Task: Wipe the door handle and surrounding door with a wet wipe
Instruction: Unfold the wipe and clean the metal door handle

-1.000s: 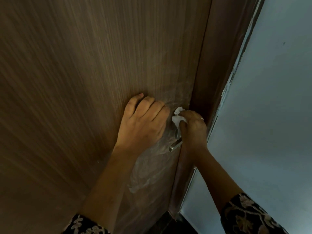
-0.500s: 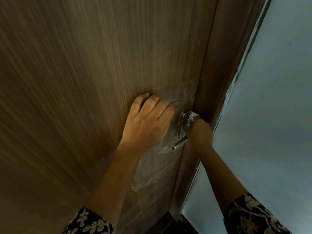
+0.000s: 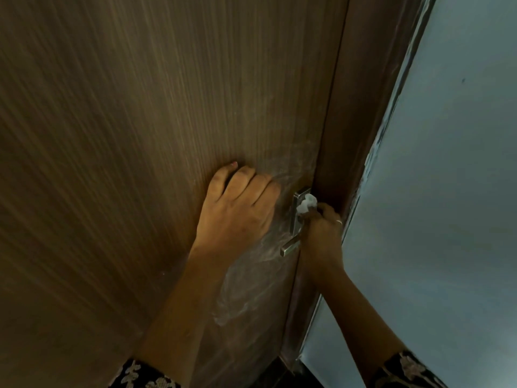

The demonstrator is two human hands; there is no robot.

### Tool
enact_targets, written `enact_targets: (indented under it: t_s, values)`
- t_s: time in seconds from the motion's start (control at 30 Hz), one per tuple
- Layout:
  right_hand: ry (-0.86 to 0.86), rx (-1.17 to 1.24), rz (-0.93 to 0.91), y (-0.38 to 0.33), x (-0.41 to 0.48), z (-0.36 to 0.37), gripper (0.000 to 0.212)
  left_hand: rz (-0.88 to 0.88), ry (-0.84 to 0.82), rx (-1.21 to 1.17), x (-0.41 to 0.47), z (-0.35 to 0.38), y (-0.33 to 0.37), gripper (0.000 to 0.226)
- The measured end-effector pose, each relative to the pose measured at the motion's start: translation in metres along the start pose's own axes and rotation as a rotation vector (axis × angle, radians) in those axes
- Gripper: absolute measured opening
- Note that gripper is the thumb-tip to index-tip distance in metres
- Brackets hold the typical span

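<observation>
1. The door handle [image 3: 294,222], a metal lever on a narrow plate, sits at the right edge of the door [image 3: 140,121], right of centre in the view. The lever's squared end points down and left.
2. The wet wipe [image 3: 306,205] is a small white wad lying against the upper part of the handle plate, on its right side.
3. The right hand [image 3: 321,239] pinches the wet wipe in its fingertips and holds it to the plate. The hand covers the right side of the handle. A ring [image 3: 339,222] shows on one finger.
4. The left hand [image 3: 237,211] rests on the door face just left of the handle, apart from the right hand. Its fingers are curled under with the knuckles showing, and no object is visible in it. The fingertips are mostly hidden.
5. Pale streaky smears [image 3: 246,289] cover the door below and around the handle, between the two forearms.
6. The door is brown with fine vertical grain.
7. The dark door frame [image 3: 361,107] runs along the right of the door, and the right hand lies close against it.
8. A pale blue-grey wall [image 3: 453,191] fills the far right.
9. Dark floral sleeves [image 3: 402,371] show at the bottom edge.
</observation>
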State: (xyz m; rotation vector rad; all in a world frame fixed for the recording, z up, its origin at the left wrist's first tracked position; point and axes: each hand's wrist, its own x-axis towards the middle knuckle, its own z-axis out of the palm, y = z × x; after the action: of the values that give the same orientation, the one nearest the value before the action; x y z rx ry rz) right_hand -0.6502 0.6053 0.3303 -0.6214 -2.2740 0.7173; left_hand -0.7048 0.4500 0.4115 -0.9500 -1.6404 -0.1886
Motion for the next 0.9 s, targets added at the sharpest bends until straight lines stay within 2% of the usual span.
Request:
enact_targets:
  t_s: [0.17, 0.27, 0.37, 0.5, 0.6, 0.8, 0.9]
  values:
    - [0.069, -0.058, -0.200, -0.006, 0.004, -0.008, 0.011, 0.002, 0.005, 0.002, 0.000, 0.001, 0.000, 0.016]
    - [0.065, -0.102, -0.170, -0.007, 0.008, -0.008, 0.009, 0.005, 0.005, -0.010, 0.000, 0.000, -0.001, 0.018]
    - [0.069, -0.336, -0.156, -0.009, 0.014, -0.003, 0.013, 0.005, 0.009, -0.015, 0.001, 0.000, 0.000, 0.020]
    - [-0.040, -0.336, -0.032, -0.018, 0.020, 0.001, 0.020, -0.002, -0.002, -0.006, 0.001, -0.002, 0.000, 0.019]
    - [-0.025, -0.245, -0.014, -0.017, 0.017, 0.001, 0.017, 0.002, -0.018, -0.009, 0.001, -0.003, 0.000, 0.019]
    - [0.136, 0.084, -0.041, -0.018, 0.015, -0.008, 0.014, 0.002, -0.016, -0.021, 0.000, 0.000, -0.001, 0.018]
    - [0.138, 0.235, 0.044, -0.014, 0.014, -0.004, 0.015, 0.003, -0.015, -0.025, -0.001, 0.000, -0.001, 0.018]
